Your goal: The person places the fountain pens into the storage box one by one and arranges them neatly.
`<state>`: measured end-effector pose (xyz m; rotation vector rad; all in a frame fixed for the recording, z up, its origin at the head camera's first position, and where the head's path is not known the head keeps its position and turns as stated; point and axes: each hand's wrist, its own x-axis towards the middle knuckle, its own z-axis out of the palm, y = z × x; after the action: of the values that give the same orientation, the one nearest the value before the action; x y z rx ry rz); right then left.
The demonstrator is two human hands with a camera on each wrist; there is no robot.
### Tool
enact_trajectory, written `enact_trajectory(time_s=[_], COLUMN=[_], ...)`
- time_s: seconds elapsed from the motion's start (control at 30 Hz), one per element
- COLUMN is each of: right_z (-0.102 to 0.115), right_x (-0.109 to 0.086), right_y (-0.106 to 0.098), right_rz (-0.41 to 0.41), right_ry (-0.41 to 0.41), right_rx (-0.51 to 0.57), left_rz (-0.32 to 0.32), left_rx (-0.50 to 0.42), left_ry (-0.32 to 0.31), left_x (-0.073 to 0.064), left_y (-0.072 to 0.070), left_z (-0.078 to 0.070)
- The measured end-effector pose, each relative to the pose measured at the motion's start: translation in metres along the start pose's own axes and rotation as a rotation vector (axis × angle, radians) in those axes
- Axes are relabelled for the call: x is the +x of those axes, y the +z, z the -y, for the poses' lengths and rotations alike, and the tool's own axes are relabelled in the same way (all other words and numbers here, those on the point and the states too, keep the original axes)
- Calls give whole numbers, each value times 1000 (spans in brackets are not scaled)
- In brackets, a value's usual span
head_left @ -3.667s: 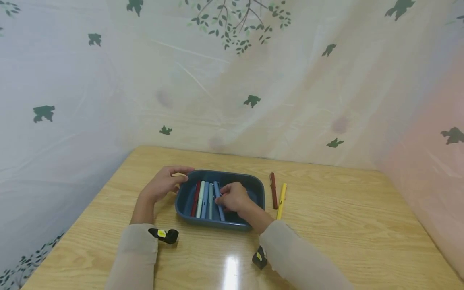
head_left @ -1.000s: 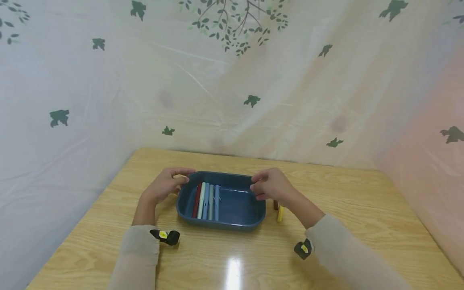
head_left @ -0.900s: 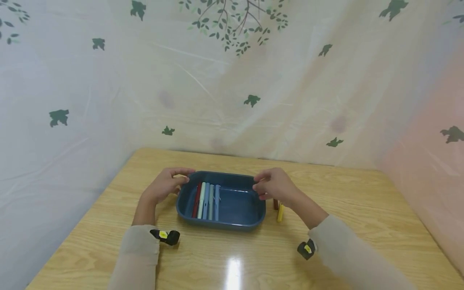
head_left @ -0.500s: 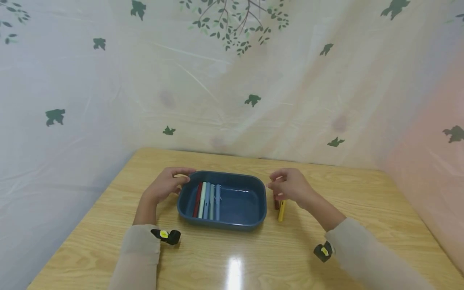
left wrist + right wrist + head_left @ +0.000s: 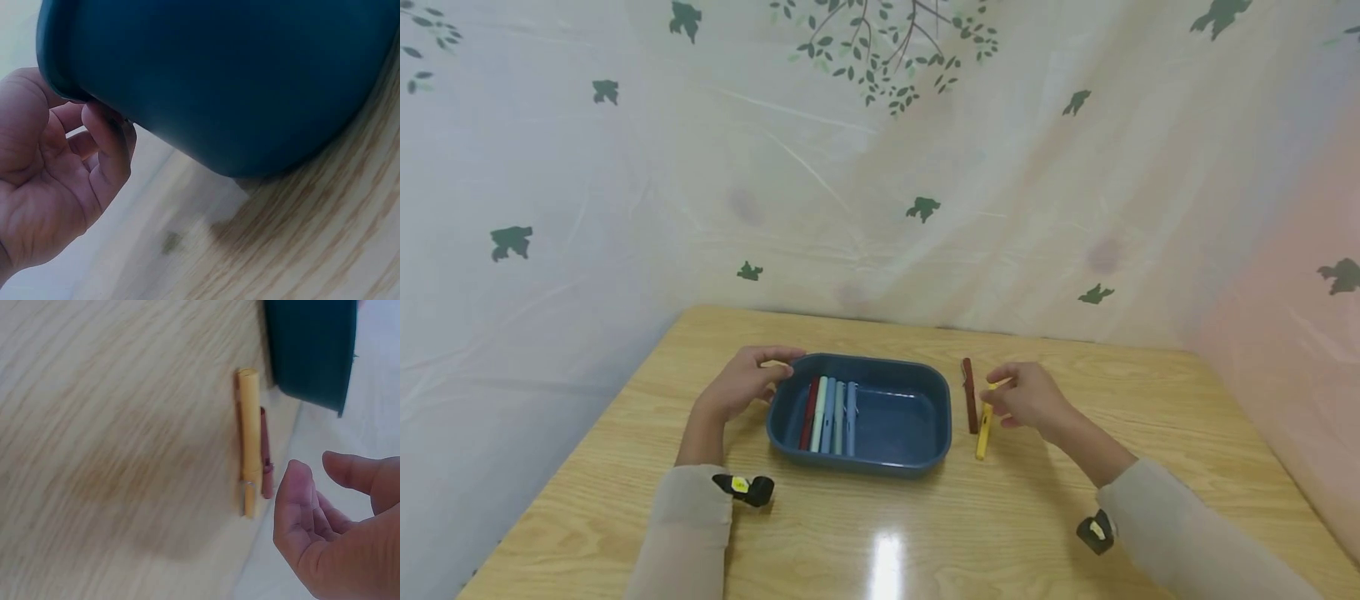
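My left hand [image 5: 737, 385] grips the left end of a dark blue tray [image 5: 898, 427], thumb over the rim and fingers curled beneath it in the left wrist view. Inside the tray, several pens lie side by side at the left: a dark red pen [image 5: 809, 414], a pale green one [image 5: 818, 417] and bluish ones, the rightmost being a blue pen [image 5: 851, 421]. My right hand [image 5: 1036, 402] hovers over a yellow pen [image 5: 982, 437], covering part of it in the head view. The right wrist view shows its thumb and fingers apart, with nothing between them.
A brown-red pen [image 5: 970, 397] lies on the wooden table [image 5: 820, 533] between the tray and the yellow pen. Behind the table hangs a pale cloth [image 5: 850, 208] with leaf prints. Each sleeve cuff carries a small black camera.
My right hand has let go of the rightmost blue pen, which now lies straighter, and has moved right out of the tray to above the yellow pen. My left hand stays at the rim.
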<state>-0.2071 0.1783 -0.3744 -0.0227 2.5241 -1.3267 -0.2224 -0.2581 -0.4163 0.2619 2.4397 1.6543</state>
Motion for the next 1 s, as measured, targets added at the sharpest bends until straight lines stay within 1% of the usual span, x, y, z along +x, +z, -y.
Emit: enact_trajectory(time_s=[0.33,0.6,0.9,1.0], right_z=[-12,-17,-21,-21], right_x=[8,14,17,18], right_y=[5,8,11,14], right_rz=[-29,-37,-50,-49], right_ry=[73,94,132,143], right_rx=[-1,-2,14,2], left_rz=[10,2,4,4], left_rx=[-7,-8,-13,-7], left_ry=[0,-19,-3,4], left_x=[-1,0,0,0], left_y=[-2,-2,-2,-2], left_z=[0,-1,0,0])
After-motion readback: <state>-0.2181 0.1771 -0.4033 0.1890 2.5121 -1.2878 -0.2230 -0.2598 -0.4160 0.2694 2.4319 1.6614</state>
